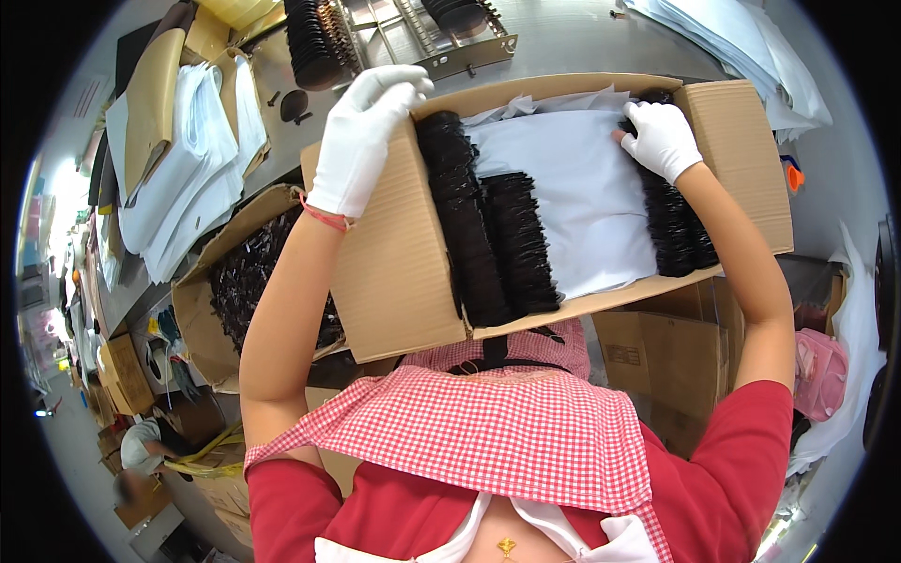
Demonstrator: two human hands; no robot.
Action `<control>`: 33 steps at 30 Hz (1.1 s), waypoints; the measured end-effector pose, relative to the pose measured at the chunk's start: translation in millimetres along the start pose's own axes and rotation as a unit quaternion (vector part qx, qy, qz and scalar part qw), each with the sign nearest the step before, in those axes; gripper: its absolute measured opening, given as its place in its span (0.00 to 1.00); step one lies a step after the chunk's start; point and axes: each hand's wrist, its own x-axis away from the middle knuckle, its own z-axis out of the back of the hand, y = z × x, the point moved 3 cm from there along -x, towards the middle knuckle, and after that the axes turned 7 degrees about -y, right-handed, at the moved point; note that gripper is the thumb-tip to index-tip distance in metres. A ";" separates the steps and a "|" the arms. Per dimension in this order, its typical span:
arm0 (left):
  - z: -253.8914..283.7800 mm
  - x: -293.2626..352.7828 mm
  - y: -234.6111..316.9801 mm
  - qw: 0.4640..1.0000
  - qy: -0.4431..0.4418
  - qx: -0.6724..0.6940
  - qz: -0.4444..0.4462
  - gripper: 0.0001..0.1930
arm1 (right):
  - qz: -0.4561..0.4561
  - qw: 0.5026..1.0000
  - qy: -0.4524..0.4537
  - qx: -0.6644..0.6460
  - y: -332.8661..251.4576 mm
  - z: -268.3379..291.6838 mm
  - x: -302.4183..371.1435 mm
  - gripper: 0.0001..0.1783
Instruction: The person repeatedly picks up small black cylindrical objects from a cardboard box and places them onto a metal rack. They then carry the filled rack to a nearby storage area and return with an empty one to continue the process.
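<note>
An open cardboard box [389, 272] lies before me, with its end flaps folded outward. Inside, rows of glossy black thin pieces [466, 225] stand packed at the left, and another black row [668, 225] runs down the right. White paper [572, 188] lines the middle. My left hand [361, 131], in a white glove, is raised by the box's far left corner; its fingers are bent and apart from the thumb, with nothing visible in them. My right hand [662, 139], gloved with a bare thumb tip, grips the far end of the right black row.
On the metal table beyond stands a metal rack [404, 38] with dark round pieces. White sheets [188, 159] and brown card lie at the left, more white sheets [723, 47] at the far right. A second box [192, 300] of black pieces sits left. A person [150, 446] is farther left.
</note>
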 end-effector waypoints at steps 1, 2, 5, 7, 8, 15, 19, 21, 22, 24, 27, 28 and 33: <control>1.5 6.0 1.5 0.998 -0.028 -0.053 -0.018 0.11 | 0.002 1.000 0.003 -0.021 1.0 -2.3 -1.8 0.13; -3.9 16.1 4.6 0.988 -0.118 -0.095 -0.023 0.12 | 0.005 0.999 0.006 -0.040 3.5 -3.3 -5.6 0.13; -27.3 54.1 20.3 0.876 -0.324 -0.318 -0.163 0.16 | 0.043 0.994 -0.020 -0.100 15.1 2.1 -9.9 0.11; -38.2 70.4 15.5 0.819 -0.394 -0.386 -0.159 0.15 | 0.053 0.988 -0.057 -0.133 28.8 -5.3 -9.7 0.14; -41.7 75.7 14.6 0.819 -0.385 -0.389 -0.174 0.11 | 0.055 0.991 -0.037 -0.115 26.8 -5.5 -8.4 0.16; -40.3 76.1 6.5 0.855 -0.342 -0.300 -0.250 0.06 | 0.080 0.986 0.142 -0.025 1.9 21.3 10.5 0.27; 14.2 65.3 12.2 0.868 -0.005 -0.405 -0.287 0.10 | 0.081 0.967 0.200 -0.134 -26.9 44.9 26.7 0.22; 57.2 57.0 -7.9 0.788 0.178 -0.570 -0.149 0.11 | 0.144 0.947 0.198 -0.205 -51.9 63.7 23.4 0.18; 80.2 51.3 -24.9 0.794 0.192 -0.566 -0.113 0.10 | 0.164 0.944 0.203 -0.203 -68.8 74.4 21.0 0.18; 126.4 41.0 -63.6 0.800 0.163 -0.577 -0.038 0.16 | 0.207 0.932 0.204 -0.216 -101.9 95.8 7.8 0.17; 136.8 34.6 -77.0 0.854 0.189 -0.484 -0.011 0.36 | 0.246 0.908 0.227 -0.251 -145.0 110.6 -22.2 0.16; 141.3 23.5 -76.0 0.875 0.191 -0.444 -0.009 0.41 | 0.256 0.898 0.241 -0.262 -157.6 116.7 -34.7 0.16; 146.0 -43.7 -17.4 0.841 0.089 -0.533 0.016 0.38 | 0.234 0.871 0.261 -0.345 -213.4 130.7 -108.2 0.17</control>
